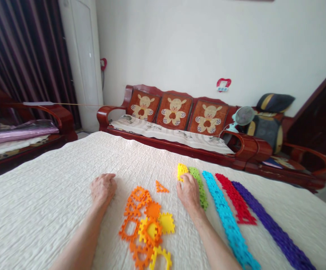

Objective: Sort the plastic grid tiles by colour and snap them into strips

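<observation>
My right hand (189, 191) reaches over the near end of a short yellow strip of pieces (182, 170), its fingers touching it. Beside it runs a green strip (199, 187), partly hidden by the hand. My left hand (103, 189) rests on the white quilted cover, fingers curled; whether it holds anything is hidden. Between my forearms lies a loose pile of orange pieces (152, 209) and yellow pieces (166, 223). One orange triangle (161, 187) lies apart, above the pile.
Right of the green strip lie a blue strip (225, 213), a red strip (236, 198) and a purple strip (275, 228). Behind the white cover (53, 195) stands a wooden sofa (157, 138) with bear cushions, and a small fan (244, 115).
</observation>
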Demonstrator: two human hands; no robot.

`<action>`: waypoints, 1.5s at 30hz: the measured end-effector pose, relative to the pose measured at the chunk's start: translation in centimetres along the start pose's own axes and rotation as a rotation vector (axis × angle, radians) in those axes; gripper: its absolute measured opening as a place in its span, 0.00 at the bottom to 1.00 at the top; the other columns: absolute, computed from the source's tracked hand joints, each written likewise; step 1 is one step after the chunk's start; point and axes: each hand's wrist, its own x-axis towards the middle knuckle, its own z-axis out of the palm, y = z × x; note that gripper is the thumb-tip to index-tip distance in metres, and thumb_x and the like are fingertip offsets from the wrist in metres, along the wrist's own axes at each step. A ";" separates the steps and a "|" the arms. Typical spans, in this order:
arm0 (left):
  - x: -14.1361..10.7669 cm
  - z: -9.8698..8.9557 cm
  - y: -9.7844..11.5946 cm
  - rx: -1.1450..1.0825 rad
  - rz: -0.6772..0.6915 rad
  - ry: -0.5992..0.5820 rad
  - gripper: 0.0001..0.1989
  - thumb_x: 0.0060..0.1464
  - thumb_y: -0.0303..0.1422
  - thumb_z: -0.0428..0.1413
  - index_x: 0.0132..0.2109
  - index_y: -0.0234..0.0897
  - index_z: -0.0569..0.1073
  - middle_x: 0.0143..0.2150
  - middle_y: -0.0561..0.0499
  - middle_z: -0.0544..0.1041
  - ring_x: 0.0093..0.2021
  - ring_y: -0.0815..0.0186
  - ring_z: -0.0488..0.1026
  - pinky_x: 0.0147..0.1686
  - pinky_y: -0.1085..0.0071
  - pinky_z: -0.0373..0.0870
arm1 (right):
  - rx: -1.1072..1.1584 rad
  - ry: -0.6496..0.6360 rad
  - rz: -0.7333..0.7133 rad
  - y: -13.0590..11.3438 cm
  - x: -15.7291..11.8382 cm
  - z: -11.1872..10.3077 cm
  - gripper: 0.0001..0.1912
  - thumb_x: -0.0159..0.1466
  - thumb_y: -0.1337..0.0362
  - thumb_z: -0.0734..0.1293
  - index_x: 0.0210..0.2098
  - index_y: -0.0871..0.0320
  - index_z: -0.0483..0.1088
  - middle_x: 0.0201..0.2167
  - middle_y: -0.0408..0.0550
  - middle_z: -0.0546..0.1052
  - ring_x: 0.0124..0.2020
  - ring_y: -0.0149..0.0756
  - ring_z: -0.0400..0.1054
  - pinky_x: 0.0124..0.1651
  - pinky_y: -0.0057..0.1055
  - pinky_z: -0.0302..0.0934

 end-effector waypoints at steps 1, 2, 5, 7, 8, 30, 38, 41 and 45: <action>0.0 0.0 0.0 -0.003 -0.001 -0.003 0.19 0.56 0.30 0.45 0.47 0.41 0.78 0.52 0.47 0.76 0.52 0.54 0.70 0.55 0.59 0.61 | 0.061 -0.016 -0.024 -0.2 -0.6 0.2 0.14 0.61 0.67 0.59 0.43 0.64 0.71 0.44 0.58 0.73 0.48 0.43 0.65 0.52 0.39 0.57; 0.0 0.0 0.0 -0.004 -0.004 -0.006 0.19 0.56 0.30 0.45 0.47 0.40 0.78 0.52 0.47 0.76 0.52 0.54 0.70 0.55 0.59 0.61 | 0.113 -0.029 -0.036 -0.3 -1.2 0.4 0.14 0.61 0.69 0.57 0.42 0.64 0.71 0.42 0.57 0.74 0.46 0.41 0.66 0.51 0.37 0.59; 0.0 -0.2 0.1 0.001 -0.010 -0.015 0.19 0.56 0.30 0.45 0.47 0.40 0.78 0.52 0.46 0.76 0.53 0.53 0.69 0.55 0.58 0.60 | 0.219 -0.050 -0.033 -0.5 -2.1 0.6 0.15 0.61 0.71 0.55 0.41 0.63 0.71 0.40 0.55 0.75 0.45 0.39 0.68 0.51 0.35 0.60; -0.1 -0.3 0.2 0.000 -0.015 -0.021 0.19 0.56 0.30 0.45 0.48 0.40 0.78 0.52 0.46 0.76 0.53 0.53 0.69 0.55 0.58 0.60 | 0.287 -0.075 -0.026 -0.6 -2.4 0.0 0.16 0.60 0.71 0.55 0.40 0.61 0.71 0.39 0.54 0.76 0.44 0.38 0.69 0.50 0.34 0.61; -0.1 -0.4 0.3 -0.003 -0.016 -0.026 0.19 0.56 0.30 0.45 0.48 0.40 0.78 0.53 0.46 0.76 0.53 0.54 0.69 0.55 0.58 0.60 | 0.331 -0.101 -0.023 -0.7 -2.5 -0.5 0.15 0.60 0.71 0.55 0.40 0.61 0.71 0.39 0.53 0.76 0.43 0.38 0.69 0.50 0.34 0.61; -0.1 -0.6 0.4 0.010 -0.010 -0.040 0.20 0.57 0.30 0.44 0.48 0.40 0.78 0.53 0.46 0.75 0.54 0.53 0.68 0.55 0.57 0.59 | 0.516 -0.287 -0.028 -1.8 -7.7 -3.9 0.19 0.68 0.64 0.51 0.52 0.59 0.66 0.43 0.53 0.78 0.43 0.38 0.73 0.46 0.34 0.65; -0.2 -0.8 0.7 0.007 -0.016 -0.038 0.20 0.56 0.30 0.45 0.48 0.39 0.78 0.53 0.45 0.75 0.54 0.53 0.68 0.55 0.58 0.60 | 0.491 -0.270 -0.019 -1.5 -7.3 -3.1 0.19 0.68 0.63 0.52 0.52 0.59 0.67 0.46 0.53 0.77 0.47 0.38 0.71 0.50 0.35 0.64; -0.3 -0.9 0.7 0.014 -0.018 -0.038 0.20 0.56 0.30 0.44 0.48 0.40 0.78 0.53 0.45 0.75 0.54 0.53 0.68 0.54 0.57 0.61 | 0.434 -0.203 -0.042 -1.7 -7.3 -3.3 0.19 0.66 0.63 0.56 0.53 0.61 0.66 0.46 0.55 0.75 0.48 0.41 0.69 0.52 0.38 0.64; -0.3 -0.8 0.7 0.018 -0.013 -0.038 0.20 0.56 0.30 0.45 0.48 0.40 0.78 0.52 0.45 0.76 0.54 0.53 0.68 0.54 0.58 0.61 | 0.388 -0.133 -0.100 -2.1 -7.4 -3.9 0.20 0.61 0.63 0.62 0.52 0.61 0.65 0.50 0.58 0.70 0.53 0.44 0.64 0.56 0.42 0.61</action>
